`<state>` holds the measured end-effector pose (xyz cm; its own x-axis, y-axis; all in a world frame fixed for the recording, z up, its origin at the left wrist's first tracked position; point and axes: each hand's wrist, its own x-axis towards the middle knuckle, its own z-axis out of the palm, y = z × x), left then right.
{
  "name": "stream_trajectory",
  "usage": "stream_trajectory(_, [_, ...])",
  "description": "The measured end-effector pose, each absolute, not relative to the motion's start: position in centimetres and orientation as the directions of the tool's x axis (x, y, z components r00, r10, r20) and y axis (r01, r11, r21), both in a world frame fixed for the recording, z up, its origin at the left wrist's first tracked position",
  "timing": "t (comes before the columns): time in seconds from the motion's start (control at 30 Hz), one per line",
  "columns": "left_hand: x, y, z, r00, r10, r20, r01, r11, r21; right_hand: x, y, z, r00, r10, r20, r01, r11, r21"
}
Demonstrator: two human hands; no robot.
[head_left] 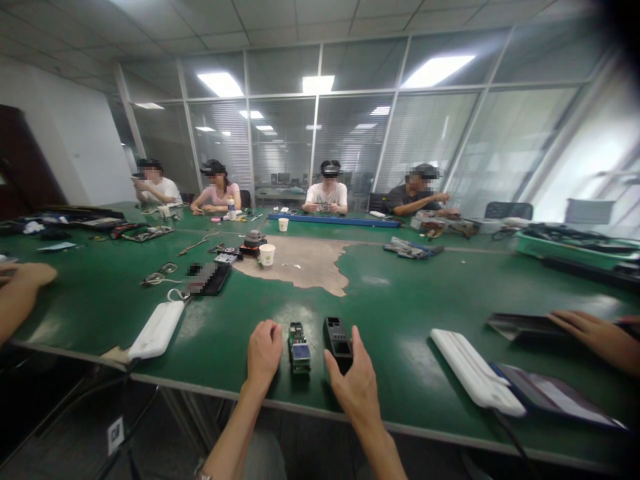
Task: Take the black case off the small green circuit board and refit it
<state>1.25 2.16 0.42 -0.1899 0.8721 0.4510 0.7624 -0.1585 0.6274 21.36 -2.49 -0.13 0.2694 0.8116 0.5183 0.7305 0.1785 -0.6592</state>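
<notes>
My left hand rests near the table's front edge with its fingers curled in. Whatever may be inside those fingers is hidden. Just right of it lies a narrow green circuit board with a small bluish display, apart from the hand. A black plastic housing with rectangular openings lies to the right of the board. My right hand is at the near end of this housing, thumb on its left side and fingers stretched out on its right. Whether they touch it is hard to tell.
White power banks lie left and right of me. A tablet-like device is at right, beside another person's hand; another hand is at far left. A paper cup stands ahead. People sit across the green table.
</notes>
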Motion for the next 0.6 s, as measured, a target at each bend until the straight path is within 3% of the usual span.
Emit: stream_trajectory(0.6, [1.28,2.02,0.64,-0.201,0.867,0.457,0.745,-0.168,0.646,21.17,-2.95,0.02,0.225,0.827,0.516,0.716,0.218,-0.663])
